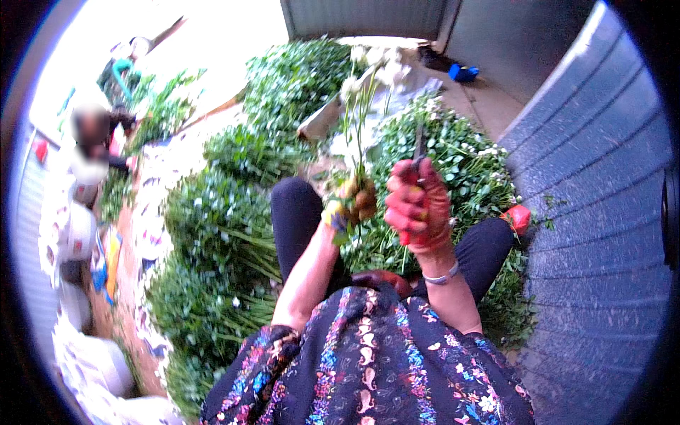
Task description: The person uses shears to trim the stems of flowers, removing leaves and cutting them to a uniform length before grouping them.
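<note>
My left hand [357, 202], in a yellow patterned glove, is closed around the lower stems of a small bunch of flower stems [360, 125]. The bunch stands upright with pale blooms at its top. Just right of it, my right hand [417, 204], in a red glove, grips a dark-handled cutting tool [420, 141], its blade pointing away from me; the exact kind cannot be told. The two hands are apart. Beneath and beyond them lies a heap of leafy stems with small whitish flowers [446, 143], between and past my knees.
Large piles of green leafy stems [212, 223] lie along my left. Blue corrugated metal [595, 223] rises close on the right. A red object [518, 219] lies by my right knee, a blue one [463, 73] farther off. White containers [109, 361] line the far left, where another person [101, 133] is.
</note>
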### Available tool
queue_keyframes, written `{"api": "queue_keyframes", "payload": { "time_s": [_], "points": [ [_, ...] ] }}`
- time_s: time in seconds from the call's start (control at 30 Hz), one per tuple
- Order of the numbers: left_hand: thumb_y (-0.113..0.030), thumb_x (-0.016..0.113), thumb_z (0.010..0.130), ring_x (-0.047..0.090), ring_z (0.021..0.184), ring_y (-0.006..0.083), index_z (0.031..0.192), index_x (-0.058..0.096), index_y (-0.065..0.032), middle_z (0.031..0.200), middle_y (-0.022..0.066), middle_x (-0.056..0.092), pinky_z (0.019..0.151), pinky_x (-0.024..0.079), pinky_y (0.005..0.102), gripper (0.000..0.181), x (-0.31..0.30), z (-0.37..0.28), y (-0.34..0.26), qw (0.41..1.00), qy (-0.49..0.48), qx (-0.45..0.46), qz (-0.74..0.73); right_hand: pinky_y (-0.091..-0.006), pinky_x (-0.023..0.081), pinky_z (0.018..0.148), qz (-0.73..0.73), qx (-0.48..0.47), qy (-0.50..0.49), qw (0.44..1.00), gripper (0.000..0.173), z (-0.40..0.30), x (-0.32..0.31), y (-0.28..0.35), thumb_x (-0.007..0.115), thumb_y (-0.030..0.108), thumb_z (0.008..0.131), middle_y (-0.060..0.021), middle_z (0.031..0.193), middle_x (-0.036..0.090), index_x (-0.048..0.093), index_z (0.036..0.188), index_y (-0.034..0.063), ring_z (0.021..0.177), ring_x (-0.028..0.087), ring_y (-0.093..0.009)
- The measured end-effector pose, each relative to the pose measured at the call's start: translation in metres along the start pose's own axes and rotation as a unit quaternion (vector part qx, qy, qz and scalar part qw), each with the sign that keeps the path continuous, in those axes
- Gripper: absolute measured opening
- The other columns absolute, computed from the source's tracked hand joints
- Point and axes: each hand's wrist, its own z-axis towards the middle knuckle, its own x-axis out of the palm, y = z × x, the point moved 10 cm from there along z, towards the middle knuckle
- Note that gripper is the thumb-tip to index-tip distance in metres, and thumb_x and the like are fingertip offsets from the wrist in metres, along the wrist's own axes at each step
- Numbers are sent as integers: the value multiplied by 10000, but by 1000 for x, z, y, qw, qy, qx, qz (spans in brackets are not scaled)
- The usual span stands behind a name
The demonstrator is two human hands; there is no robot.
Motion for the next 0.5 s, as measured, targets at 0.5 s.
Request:
{"api": "queue_keyframes", "payload": {
  "time_s": [0.5],
  "points": [
    [-107,572,888,653,685,252,984,601,-102,839,98,660,537,532,376,100,-84,-216,-369,704,-465,529,84,-249,336,419,-75,-86,-39,993,460,-37,-45,56,468,310,958,-12,699,378,487,1174,-96,517,353,-104]
  ]
}}
